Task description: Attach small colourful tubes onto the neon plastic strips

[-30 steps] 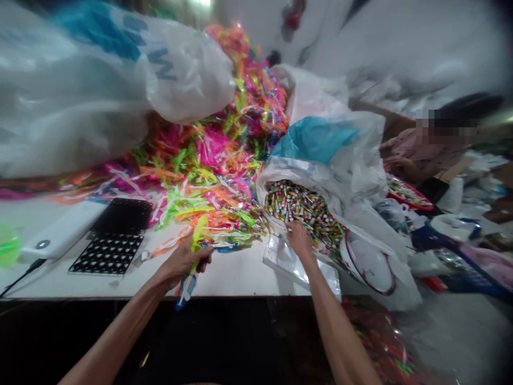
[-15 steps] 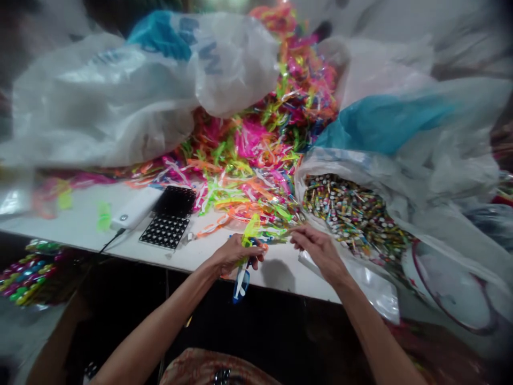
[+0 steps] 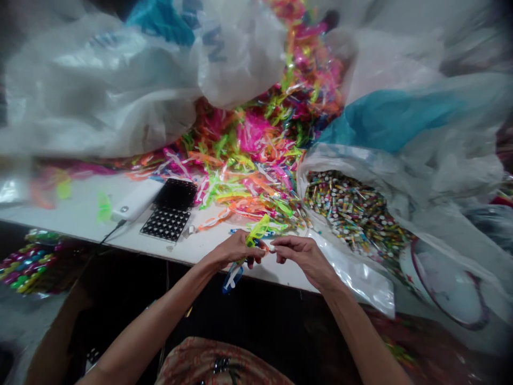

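My left hand (image 3: 234, 249) is closed around several bright plastic pieces over the table's front edge. A translucent yellow-green piece (image 3: 258, 229) sticks up from the fingers, and a blue and white looped piece (image 3: 231, 279) hangs below them. Something orange shows at the fingertips. My right hand (image 3: 300, 254) pinches a small white-ended piece (image 3: 272, 248) right by the left fingertips; whether it touches what the left hand holds, I cannot tell. Behind both hands lies a heap of neon plastic pieces (image 3: 244, 187). An opened plastic bag of small multicoloured pieces (image 3: 344, 208) is to the right.
A white power bank (image 3: 138, 199) with a black cable stands left on the table, beside black perforated panels (image 3: 166, 224). Large white plastic sacks (image 3: 100, 107) fill the back. A flat clear bag (image 3: 356, 272) and a white red-rimmed basin (image 3: 444, 283) are at the right.
My right hand has moved left and down from beside the bag of small pieces, bringing a small white-ended piece to the left fingertips. The left hand's pieces have tilted slightly.
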A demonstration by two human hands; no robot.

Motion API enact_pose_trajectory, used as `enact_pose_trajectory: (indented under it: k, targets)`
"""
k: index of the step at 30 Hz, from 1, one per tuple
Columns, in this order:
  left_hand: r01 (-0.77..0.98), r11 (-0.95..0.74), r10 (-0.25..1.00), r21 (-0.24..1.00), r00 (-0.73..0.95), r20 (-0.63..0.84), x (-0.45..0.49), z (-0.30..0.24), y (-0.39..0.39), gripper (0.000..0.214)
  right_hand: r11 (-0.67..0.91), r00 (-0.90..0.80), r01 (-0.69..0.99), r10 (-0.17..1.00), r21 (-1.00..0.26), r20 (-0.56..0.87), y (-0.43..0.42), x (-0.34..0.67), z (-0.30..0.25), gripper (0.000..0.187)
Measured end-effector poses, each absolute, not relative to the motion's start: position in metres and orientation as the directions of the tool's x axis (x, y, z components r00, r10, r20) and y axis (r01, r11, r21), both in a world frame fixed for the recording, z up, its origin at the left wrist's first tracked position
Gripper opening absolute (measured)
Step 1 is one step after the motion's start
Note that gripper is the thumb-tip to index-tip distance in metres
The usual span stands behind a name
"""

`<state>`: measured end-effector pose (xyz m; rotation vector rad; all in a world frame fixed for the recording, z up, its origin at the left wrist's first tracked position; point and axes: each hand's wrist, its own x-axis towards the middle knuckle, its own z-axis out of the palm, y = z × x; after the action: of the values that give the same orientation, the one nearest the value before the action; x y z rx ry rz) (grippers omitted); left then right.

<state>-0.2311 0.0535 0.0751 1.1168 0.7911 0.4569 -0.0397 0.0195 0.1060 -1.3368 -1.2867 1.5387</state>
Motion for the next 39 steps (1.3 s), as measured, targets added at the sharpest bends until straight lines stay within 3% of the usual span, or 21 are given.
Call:
enact_pose_trajectory:
  k: [6,13,20,25,30,36,39]
  targets:
    - [0.093,0.379,0.668,0.921,0.661,-0.342,-0.234,0.079,0.055,0.029,-0.25,-0.189,0.084,0.946,-0.965,-0.262,0.019,-0.042,0.104,0.022]
    - [0.071,0.421,0.622,0.904,0.703,-0.345,-0.236,0.079,0.056,0.026,-0.125,-0.291,0.152,0.942,-0.98,-0.165,0.019,-0.037,0.103,0.016]
    - [0.085,0.361,0.572,0.929,0.766,-0.292,-0.245,0.076,0.06,0.025,0.022,-0.248,0.31,0.967,-0.951,-0.058,0.005,-0.044,0.104,0.01]
    - [0.147,0.28,0.472,0.949,0.839,-0.269,-0.251,0.086,0.068,0.025,-0.009,-0.23,0.338,0.969,-0.941,-0.091,-0.006,-0.05,0.104,0.013]
    - [0.21,0.245,0.458,0.946,0.835,-0.304,-0.252,0.091,0.069,0.03,-0.018,-0.215,0.345,0.972,-0.938,-0.098,-0.006,-0.051,0.104,0.012]
    - [0.282,0.188,0.44,0.941,0.832,-0.338,-0.253,0.081,0.066,0.028,0.095,-0.287,0.423,0.957,-0.901,-0.034,-0.009,-0.055,0.103,0.01]
    - [0.364,0.061,0.452,0.929,0.82,-0.351,-0.25,0.08,0.065,0.024,-0.034,-0.243,0.439,0.957,-0.898,-0.155,-0.007,-0.057,0.098,0.014]
